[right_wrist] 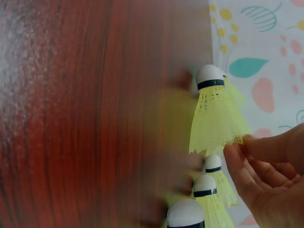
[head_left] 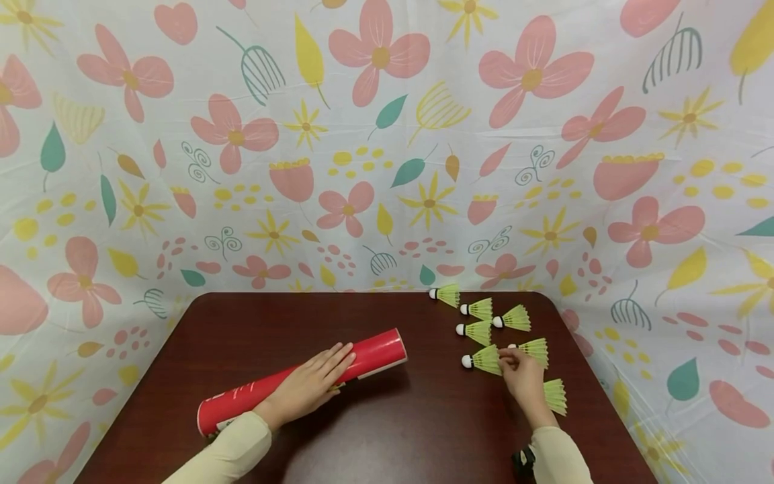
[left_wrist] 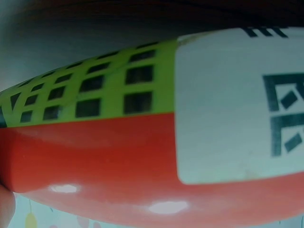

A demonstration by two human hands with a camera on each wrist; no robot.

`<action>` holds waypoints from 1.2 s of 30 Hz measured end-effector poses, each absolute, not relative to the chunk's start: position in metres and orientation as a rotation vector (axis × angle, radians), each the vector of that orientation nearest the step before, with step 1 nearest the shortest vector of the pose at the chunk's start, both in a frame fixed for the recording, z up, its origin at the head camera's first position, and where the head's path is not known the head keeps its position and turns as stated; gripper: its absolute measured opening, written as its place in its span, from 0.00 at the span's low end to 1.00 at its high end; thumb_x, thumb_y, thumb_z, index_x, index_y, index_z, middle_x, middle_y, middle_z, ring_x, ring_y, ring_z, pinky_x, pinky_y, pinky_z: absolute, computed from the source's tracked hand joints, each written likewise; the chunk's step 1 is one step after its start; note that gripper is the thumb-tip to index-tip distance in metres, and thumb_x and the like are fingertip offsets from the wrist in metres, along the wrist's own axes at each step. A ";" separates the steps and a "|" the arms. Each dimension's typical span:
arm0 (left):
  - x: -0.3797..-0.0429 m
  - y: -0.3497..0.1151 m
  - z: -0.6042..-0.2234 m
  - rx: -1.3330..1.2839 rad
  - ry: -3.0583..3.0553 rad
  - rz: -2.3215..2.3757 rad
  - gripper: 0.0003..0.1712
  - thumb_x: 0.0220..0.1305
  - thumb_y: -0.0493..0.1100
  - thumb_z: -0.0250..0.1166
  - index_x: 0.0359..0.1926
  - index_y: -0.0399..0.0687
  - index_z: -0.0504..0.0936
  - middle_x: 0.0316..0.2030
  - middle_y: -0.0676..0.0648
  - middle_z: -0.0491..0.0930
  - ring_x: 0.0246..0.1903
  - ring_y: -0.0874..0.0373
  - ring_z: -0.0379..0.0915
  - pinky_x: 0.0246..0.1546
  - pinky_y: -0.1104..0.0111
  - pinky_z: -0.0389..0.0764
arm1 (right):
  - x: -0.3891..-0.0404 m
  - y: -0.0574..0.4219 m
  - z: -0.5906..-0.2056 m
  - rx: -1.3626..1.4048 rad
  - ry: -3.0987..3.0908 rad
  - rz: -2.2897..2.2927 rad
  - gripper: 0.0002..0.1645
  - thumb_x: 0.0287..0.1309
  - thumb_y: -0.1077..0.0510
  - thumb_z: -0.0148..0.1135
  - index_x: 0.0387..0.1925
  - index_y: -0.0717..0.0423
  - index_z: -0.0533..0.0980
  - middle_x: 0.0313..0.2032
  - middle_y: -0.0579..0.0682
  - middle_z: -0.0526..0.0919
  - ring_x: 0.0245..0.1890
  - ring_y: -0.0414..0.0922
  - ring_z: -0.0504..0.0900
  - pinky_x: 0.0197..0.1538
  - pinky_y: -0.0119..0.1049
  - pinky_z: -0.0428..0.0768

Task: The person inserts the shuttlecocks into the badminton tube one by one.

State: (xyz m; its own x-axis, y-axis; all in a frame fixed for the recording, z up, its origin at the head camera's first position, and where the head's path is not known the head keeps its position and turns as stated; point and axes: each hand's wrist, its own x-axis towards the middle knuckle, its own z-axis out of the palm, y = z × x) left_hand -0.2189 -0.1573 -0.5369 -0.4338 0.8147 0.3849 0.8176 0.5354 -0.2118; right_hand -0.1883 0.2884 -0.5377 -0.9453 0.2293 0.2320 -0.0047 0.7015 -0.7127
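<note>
A long red shuttlecock tube (head_left: 377,353) slants across the left half of the table, its right end farther back. My left hand (head_left: 311,384) holds it around the middle, fingers over the top and thumb on the near side. Up close in the left wrist view, the tube (left_wrist: 95,152) shows a green checked band and a white label. With thumb and fingertips, my right hand (head_left: 523,376) pinches the skirt rim of a yellow shuttlecock (right_wrist: 216,114), whose white cork points left in the head view. Part of another shuttlecock (head_left: 535,351) is hidden behind this hand.
Several more yellow shuttlecocks (head_left: 514,318) lie on the right side of the dark wooden table (head_left: 387,437), one (head_left: 446,294) at its back edge. Another (head_left: 555,396) lies right of my right wrist. A flowered cloth (head_left: 387,134) hangs behind the table.
</note>
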 end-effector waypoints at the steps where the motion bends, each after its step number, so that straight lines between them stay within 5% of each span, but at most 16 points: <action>1: -0.219 -0.157 -0.536 -1.328 -2.335 -0.009 0.55 0.50 0.50 0.75 0.73 0.41 0.56 0.71 0.40 0.56 0.67 0.44 0.58 0.64 0.58 0.66 | -0.188 0.288 -0.538 -0.179 -2.607 1.098 0.13 0.61 0.68 0.60 0.47 0.69 0.79 0.38 0.64 0.83 0.35 0.55 0.82 0.29 0.35 0.78; 36: -0.219 -0.154 -0.531 -1.355 -2.354 0.015 0.53 0.52 0.49 0.74 0.73 0.40 0.55 0.72 0.40 0.54 0.68 0.44 0.57 0.65 0.58 0.65 | -0.204 0.217 -0.523 0.073 -2.280 1.424 0.12 0.53 0.70 0.67 0.41 0.63 0.83 0.31 0.57 0.86 0.28 0.48 0.86 0.32 0.28 0.82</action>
